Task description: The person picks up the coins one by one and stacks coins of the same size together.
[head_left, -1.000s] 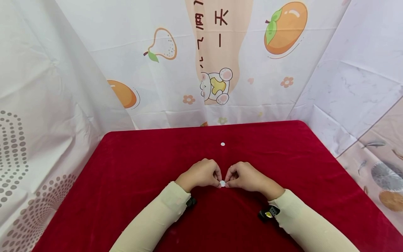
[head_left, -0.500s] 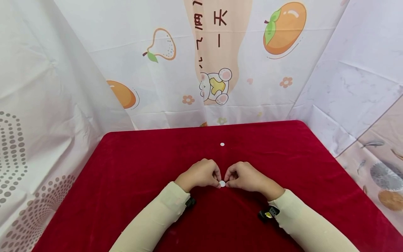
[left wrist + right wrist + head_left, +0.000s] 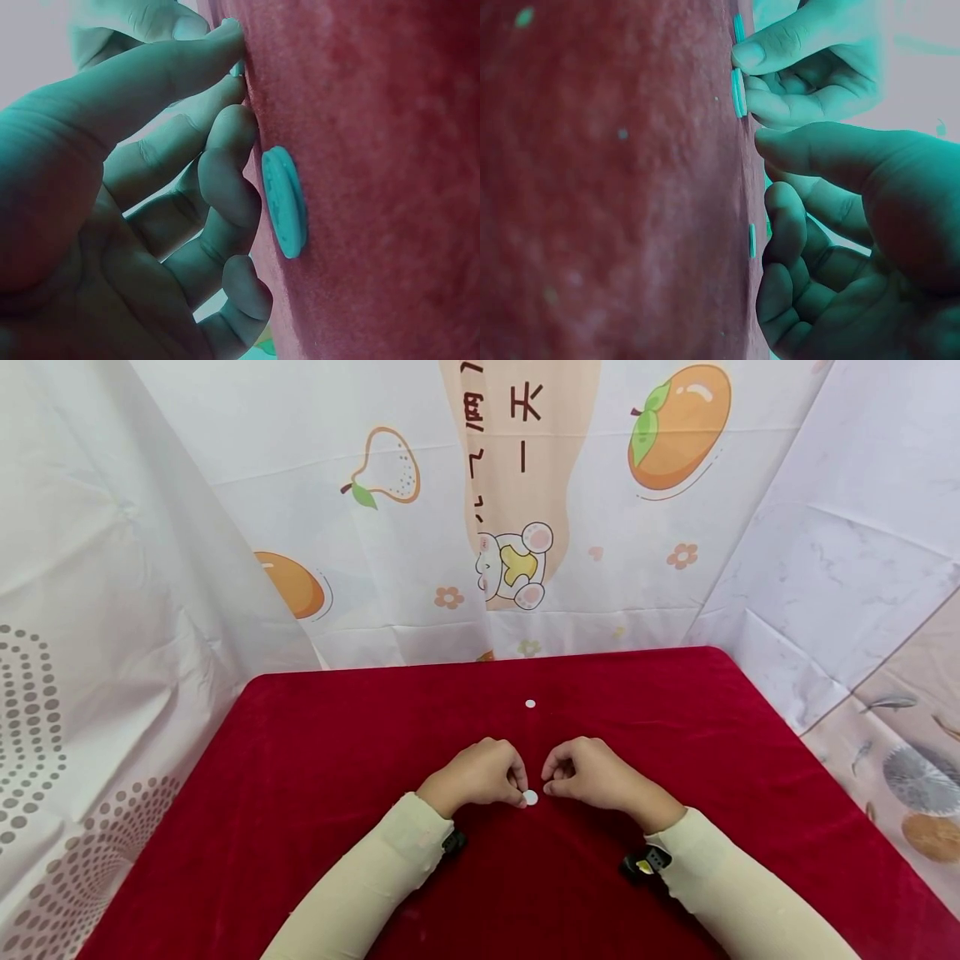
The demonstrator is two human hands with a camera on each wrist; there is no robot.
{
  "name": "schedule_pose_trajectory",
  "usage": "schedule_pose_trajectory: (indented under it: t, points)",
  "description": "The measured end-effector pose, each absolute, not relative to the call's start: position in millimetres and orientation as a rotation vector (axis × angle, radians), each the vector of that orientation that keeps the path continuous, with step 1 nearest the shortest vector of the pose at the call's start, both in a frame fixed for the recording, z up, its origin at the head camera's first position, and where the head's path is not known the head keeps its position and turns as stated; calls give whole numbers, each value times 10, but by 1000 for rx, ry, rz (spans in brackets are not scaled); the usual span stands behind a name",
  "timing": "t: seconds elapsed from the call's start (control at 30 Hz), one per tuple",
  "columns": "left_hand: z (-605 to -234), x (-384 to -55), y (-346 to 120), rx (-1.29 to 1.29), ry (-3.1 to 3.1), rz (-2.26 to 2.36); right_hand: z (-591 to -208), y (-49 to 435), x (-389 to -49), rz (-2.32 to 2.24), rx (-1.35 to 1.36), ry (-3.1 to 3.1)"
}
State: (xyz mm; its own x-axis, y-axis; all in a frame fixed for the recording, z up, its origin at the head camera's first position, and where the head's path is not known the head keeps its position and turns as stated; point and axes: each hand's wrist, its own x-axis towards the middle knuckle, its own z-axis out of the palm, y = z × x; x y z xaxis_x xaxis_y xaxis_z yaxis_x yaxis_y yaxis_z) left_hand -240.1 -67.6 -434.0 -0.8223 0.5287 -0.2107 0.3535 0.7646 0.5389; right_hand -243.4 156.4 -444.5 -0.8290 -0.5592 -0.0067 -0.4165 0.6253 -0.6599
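Left hand (image 3: pixel 482 774) pinches disc (image 3: pixel 531 797) (curtain (image 3: pixel 502 497): "天").

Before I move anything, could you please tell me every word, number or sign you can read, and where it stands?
"一天": sideways on the back curtain.
Second column beside it: cut by a fold, unreadable.
Nearest disc in the left wrist view: faint marks, too blurred to read.
Right wrist's dark device: nothing legible.

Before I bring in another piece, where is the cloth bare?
Bare red cloth lies from the left hand out to the left edge, and from the right hand to the right edge. Crowded: the narrow gap between the hands, where the near white disc sits. Avoid the far white disc too.
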Motion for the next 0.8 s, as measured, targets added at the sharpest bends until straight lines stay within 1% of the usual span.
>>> schedule_pose_trajectory:
  t: [0.8]
  points:
    - [-4350,-2402,-688,677,2626,696,-4446,1725,-2561,-1030,-674,2694]
